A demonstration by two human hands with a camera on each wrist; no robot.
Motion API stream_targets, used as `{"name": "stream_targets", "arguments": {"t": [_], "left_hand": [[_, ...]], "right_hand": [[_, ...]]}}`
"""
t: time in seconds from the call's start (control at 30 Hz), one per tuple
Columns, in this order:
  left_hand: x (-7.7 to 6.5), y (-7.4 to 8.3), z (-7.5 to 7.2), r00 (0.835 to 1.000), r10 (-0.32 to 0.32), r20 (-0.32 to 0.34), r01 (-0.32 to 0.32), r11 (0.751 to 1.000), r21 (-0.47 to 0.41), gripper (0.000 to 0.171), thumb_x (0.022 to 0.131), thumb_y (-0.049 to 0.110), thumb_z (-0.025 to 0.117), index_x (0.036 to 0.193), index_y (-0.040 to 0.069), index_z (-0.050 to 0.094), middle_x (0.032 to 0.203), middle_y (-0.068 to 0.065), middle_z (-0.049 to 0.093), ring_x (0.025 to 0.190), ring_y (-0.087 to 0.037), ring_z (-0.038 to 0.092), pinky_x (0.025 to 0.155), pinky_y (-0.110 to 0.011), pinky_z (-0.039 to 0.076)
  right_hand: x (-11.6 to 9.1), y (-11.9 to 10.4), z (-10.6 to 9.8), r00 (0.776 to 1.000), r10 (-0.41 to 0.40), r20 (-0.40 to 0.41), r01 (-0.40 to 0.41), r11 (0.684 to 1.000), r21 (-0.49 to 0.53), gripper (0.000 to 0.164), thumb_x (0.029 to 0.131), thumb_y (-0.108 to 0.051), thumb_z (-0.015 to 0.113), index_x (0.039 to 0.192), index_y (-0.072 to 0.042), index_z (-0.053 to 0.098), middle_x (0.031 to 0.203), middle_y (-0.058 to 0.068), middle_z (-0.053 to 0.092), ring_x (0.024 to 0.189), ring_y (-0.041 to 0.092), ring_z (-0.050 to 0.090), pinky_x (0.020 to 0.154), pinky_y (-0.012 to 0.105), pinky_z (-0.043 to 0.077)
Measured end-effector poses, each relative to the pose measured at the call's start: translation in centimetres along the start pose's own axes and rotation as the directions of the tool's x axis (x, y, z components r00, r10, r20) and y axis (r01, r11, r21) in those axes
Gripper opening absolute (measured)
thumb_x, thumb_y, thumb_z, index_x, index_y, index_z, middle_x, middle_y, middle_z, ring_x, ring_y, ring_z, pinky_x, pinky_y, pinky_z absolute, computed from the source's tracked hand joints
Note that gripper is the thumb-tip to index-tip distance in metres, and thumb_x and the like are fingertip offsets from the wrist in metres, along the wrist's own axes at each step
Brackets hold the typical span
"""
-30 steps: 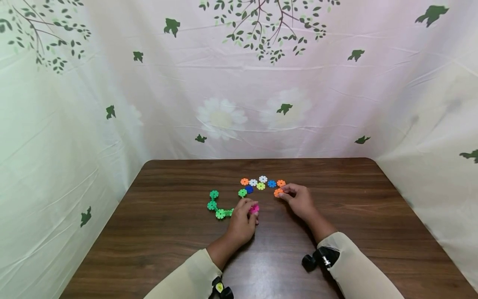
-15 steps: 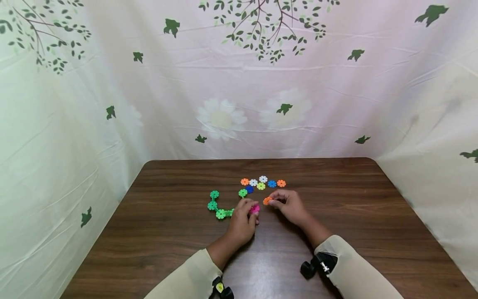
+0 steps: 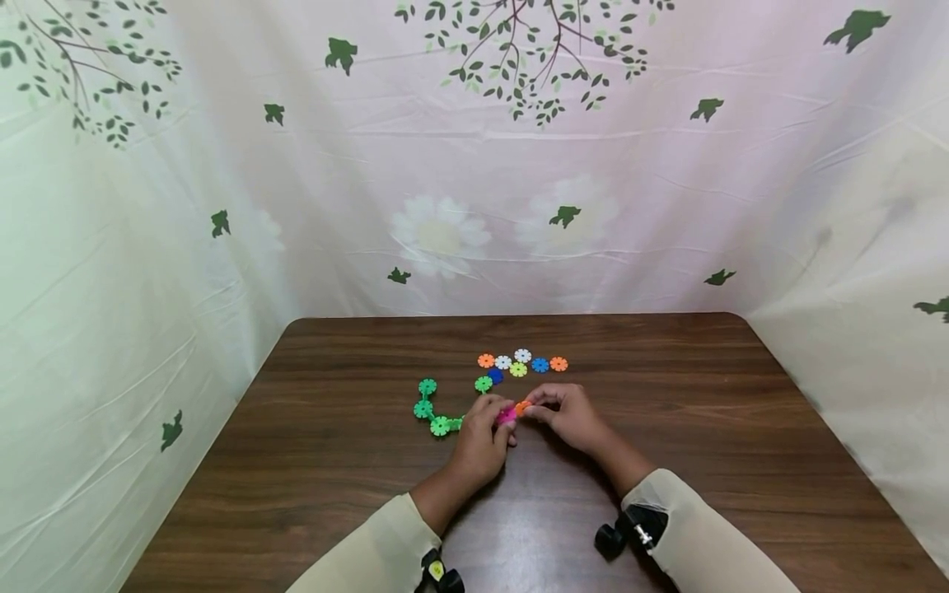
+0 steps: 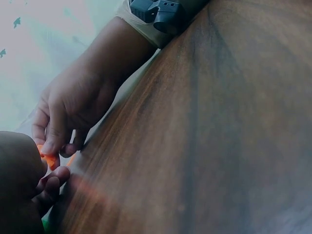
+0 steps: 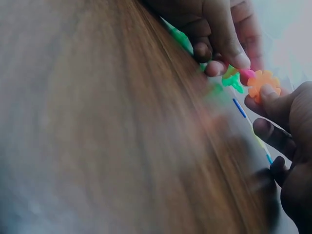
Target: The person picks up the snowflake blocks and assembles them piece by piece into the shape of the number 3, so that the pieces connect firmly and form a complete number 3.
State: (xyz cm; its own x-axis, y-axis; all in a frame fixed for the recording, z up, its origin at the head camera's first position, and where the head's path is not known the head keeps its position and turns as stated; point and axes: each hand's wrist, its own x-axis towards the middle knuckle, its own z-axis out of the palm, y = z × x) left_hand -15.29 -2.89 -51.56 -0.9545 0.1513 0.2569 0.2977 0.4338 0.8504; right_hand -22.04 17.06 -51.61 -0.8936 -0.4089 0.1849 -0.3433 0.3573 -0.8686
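Just below the centre of the head view, the left hand (image 3: 478, 445) pinched a pink flower-shaped interlocking disc (image 3: 507, 416), while the right hand (image 3: 574, 417) pinched an orange flower-shaped disc (image 3: 522, 408) between thumb and fingers. The two discs touched at their edges; whether they were locked together could not be told. A curved chain of green discs (image 3: 440, 426) lay to the left, partly hidden by the left hand, and white, yellow-green, blue and orange discs (image 3: 518, 370) lay above on the wooden table (image 3: 334, 494).

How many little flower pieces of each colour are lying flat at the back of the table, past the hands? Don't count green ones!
Orange flower pieces: 2
White flower pieces: 2
Blue flower pieces: 2
Yellow flower piece: 1
Total: 7
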Motion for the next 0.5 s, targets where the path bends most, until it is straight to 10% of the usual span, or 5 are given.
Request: {"name": "stream_targets", "arguments": {"t": [0.5], "left_hand": [[-0.03,-0.34,0.29,0.999,0.046,-0.02,-0.047,0.996,-0.078,0.03,0.102,-0.012,0.064,0.132,-0.014,0.068,0.116,-0.021,0.06,0.081,-0.027,0.078,0.073,-0.025,0.066]], "right_hand": [[-0.36,-0.82,0.52,1.0,-0.006,-0.016,0.007,0.999,0.04,0.004,0.094,-0.004,0.083,0.091,-0.001,0.082,0.091,0.009,0.083,0.077,0.008,0.071,0.068,0.022,0.057]]}}
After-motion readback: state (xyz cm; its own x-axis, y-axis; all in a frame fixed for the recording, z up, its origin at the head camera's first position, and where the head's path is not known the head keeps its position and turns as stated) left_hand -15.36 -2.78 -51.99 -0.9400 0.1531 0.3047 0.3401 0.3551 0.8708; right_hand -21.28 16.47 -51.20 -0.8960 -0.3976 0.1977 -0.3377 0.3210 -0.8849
